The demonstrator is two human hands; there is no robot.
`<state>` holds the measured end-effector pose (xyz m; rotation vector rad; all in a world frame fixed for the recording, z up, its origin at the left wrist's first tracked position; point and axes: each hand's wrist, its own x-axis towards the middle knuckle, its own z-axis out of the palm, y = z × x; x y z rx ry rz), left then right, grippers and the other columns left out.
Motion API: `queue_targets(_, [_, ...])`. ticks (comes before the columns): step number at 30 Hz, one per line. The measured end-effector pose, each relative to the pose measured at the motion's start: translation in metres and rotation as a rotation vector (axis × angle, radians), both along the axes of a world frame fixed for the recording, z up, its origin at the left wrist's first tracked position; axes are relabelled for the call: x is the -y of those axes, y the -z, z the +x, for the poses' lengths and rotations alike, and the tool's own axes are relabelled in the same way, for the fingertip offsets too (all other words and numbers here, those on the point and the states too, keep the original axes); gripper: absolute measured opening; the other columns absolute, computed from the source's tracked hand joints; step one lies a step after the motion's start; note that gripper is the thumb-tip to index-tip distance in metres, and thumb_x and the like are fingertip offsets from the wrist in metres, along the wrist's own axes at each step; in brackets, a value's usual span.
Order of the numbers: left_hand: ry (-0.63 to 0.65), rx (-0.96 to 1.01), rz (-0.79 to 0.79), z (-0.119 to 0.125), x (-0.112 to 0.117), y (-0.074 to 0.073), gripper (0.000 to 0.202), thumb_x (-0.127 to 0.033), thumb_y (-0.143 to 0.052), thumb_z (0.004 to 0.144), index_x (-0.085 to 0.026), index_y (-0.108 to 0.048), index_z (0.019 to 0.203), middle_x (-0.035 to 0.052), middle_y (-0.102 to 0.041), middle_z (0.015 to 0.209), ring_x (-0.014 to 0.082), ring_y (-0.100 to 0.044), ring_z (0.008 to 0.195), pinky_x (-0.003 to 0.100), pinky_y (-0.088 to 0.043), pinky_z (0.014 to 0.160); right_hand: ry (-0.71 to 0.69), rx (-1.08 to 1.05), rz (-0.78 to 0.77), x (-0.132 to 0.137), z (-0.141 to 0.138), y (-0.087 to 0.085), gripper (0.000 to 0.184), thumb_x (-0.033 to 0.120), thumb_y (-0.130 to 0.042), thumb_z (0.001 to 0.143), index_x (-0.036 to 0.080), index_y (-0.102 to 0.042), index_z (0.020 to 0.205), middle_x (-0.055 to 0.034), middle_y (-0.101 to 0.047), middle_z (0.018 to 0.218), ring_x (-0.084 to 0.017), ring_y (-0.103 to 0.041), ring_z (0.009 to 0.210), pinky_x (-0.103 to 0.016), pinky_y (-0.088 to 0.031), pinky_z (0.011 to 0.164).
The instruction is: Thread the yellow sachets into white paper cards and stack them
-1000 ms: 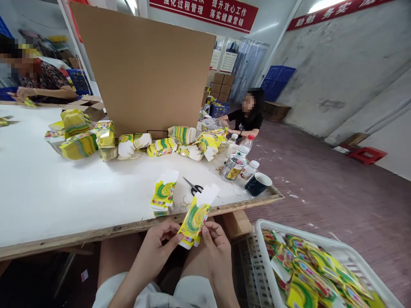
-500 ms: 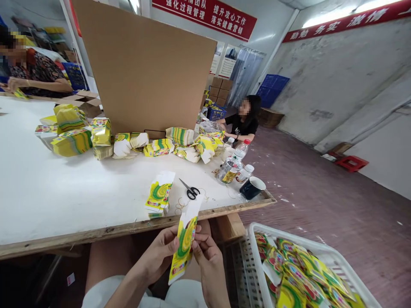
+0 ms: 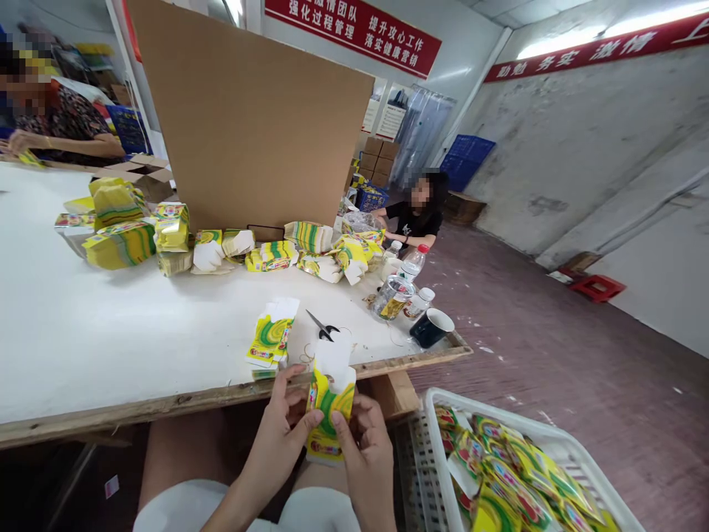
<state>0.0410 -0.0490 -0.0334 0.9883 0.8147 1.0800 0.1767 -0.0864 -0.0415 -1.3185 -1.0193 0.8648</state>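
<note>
Between my two hands is a yellow and green printed carton [image 3: 331, 403], upright above my lap, with its white flaps raised at the top. My left hand [image 3: 288, 421] grips its left edge, thumb on the printed front. On the opposite edge my right hand [image 3: 365, 447] pinches it the same way, thumb on the front and fingers behind. Just beyond, a small stack of flat cartons [image 3: 271, 336] lies near the table's front edge. Black-handled scissors [image 3: 324, 327] rest to the right of that stack, their handles partly hidden by the raised flaps.
Bundles of folded cartons [image 3: 122, 240] line the white table [image 3: 138, 325] before a tall cardboard sheet [image 3: 249, 118]. Bottles and a dark mug [image 3: 432, 329] stand at its right corner. A white basket [image 3: 554, 414] of filled packets is at my right. Two people sit beyond.
The carton has turned from a narrow, tilted, flattened shape to face me squarely, looking wider and more upright. Both hands have shifted to its side edges, thumbs now on the front.
</note>
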Motion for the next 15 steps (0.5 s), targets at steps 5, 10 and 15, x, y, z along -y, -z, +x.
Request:
queue_targets(5, [0.217, 0.005, 0.069, -0.016, -0.001, -0.012, 0.058, -0.031, -0.065, 0.087, -0.026, -0.038, 0.138, 0.0112, -0.069, 0.117, 0.0248, -0.064, 0.109, 0.035, -0.05, 0.091, -0.177, -0.032, 0.092, 0.0, 0.019, -0.016, 0.047, 0.036, -0.068, 0.086, 0.027, -0.054, 0.13, -0.0102, -0.068, 0.119, -0.024, -0.067, 0.103, -0.034, -0.055, 0.084])
queue_targets(10, [0.396, 0.161, -0.027, -0.019, 0.001, -0.017, 0.044, -0.028, -0.076, 0.078, -0.025, -0.051, 0.114, 0.0055, -0.071, 0.099, 0.0188, -0.069, 0.084, 0.027, -0.051, 0.073, -0.364, 0.004, -0.022, 0.004, 0.034, -0.034, 0.021, 0.041, -0.059, 0.092, 0.025, -0.063, 0.106, -0.0009, -0.065, 0.079, -0.014, -0.06, 0.066, -0.021, -0.046, 0.055])
queue_targets(15, [0.408, 0.178, -0.03, -0.016, 0.003, -0.016, 0.062, -0.03, -0.076, 0.079, -0.029, -0.041, 0.13, 0.0062, -0.071, 0.101, 0.0191, -0.069, 0.083, 0.029, -0.051, 0.073, -0.352, 0.154, 0.041, -0.001, 0.036, -0.035, 0.024, 0.039, -0.055, 0.094, 0.02, -0.065, 0.084, -0.001, -0.059, 0.074, -0.014, -0.055, 0.067, -0.023, -0.044, 0.061])
